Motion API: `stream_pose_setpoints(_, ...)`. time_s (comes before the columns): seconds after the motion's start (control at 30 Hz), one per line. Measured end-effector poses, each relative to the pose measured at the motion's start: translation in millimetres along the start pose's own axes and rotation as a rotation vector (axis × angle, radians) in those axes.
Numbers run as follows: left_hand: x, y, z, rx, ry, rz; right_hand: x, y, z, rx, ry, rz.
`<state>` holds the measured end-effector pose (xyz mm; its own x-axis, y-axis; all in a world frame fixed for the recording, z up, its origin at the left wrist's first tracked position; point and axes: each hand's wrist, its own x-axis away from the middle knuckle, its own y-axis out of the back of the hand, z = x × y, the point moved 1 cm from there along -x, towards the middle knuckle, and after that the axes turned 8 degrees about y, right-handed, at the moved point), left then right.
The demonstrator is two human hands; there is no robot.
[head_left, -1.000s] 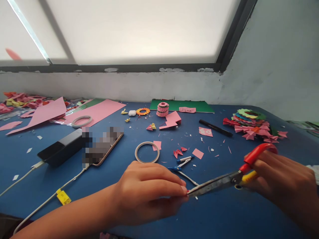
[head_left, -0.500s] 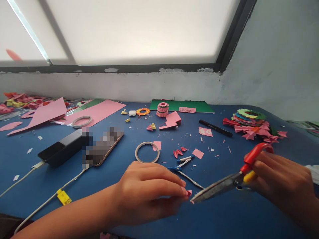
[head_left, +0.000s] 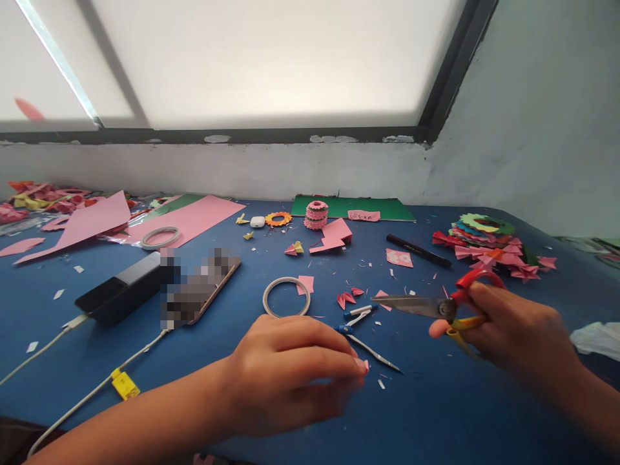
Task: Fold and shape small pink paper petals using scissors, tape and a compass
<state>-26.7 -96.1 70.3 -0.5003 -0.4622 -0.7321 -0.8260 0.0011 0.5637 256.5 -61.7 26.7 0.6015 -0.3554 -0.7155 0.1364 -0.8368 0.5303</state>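
My left hand (head_left: 290, 371) hovers low over the blue table (head_left: 436, 413), its fingers pinched on a small pink paper piece (head_left: 364, 365). My right hand (head_left: 508, 326) grips scissors (head_left: 426, 306) with red and yellow handles. Their closed blades point left, above the table and apart from the paper piece. A blue compass (head_left: 361, 329) lies on the table between my two hands. Small red and pink cut pieces (head_left: 347, 297) lie just beyond it.
A tape ring (head_left: 285, 296), a phone (head_left: 201, 287) and a black power bank (head_left: 116, 294) with white cables lie to the left. Pink sheets (head_left: 188, 216), a green sheet (head_left: 353, 206), a black marker (head_left: 419, 250) and a pile of folded paper shapes (head_left: 489, 242) lie farther back. Paper scraps dot the table.
My right hand has drawn the scissors away from the pink piece, up and to the right, with the blades swung level. My left hand stays put, still pinching the piece.
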Motion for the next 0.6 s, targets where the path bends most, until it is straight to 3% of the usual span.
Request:
stream_pose_setpoints(0.13, 0, -3.3, 2, 0.118, 0.119, 0.008, 4, -13, 6, -0.101, -0.148, 0.216)
stream_pose_setpoints(0.27, -1, -6.1, 10, 0.508, 0.600, 0.039, 12, -32, 5, -0.396, -0.390, 0.603)
stream_pose_setpoints(0.33, 0, -8.2, 17, 0.770, 0.809, 0.023, 13, -37, 6, -0.534, -0.426, 0.707)
stream_pose_setpoints(0.43, 0, -10.0, 26, 0.993, 0.935, -0.049, 14, -40, 8, -0.619, -0.416, 0.723)
stream_pose_setpoints(0.6, 0, -8.7, 29, 1.033, 0.949, -0.105, 18, -43, 12, -0.647, -0.457, 0.655)
